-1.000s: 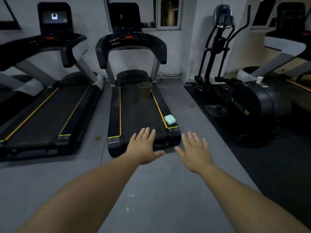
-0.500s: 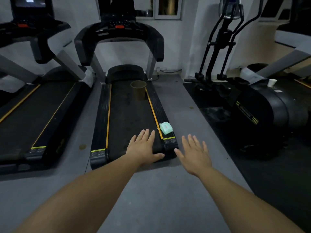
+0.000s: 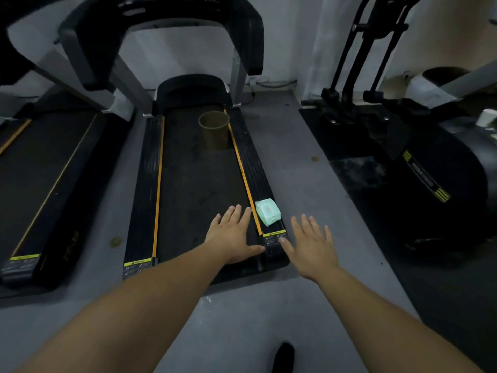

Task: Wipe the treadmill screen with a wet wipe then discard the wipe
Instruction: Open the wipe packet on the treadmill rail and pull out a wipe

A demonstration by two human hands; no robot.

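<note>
Both arms reach forward over the grey floor (image 3: 242, 319) toward the near end of the middle treadmill (image 3: 199, 184). The left hand (image 3: 232, 238) hovers over the belt, fingers spread and flat, holding nothing. The right hand (image 3: 312, 246) hangs just right of the treadmill's near corner, fingers likewise spread and empty. A pale green wet wipe pack (image 3: 267, 212) lies on the right side rail, between the two hands and just beyond them. A brown paper cup (image 3: 213, 133) stands upright at the far end of the belt. The screen is out of view.
</note>
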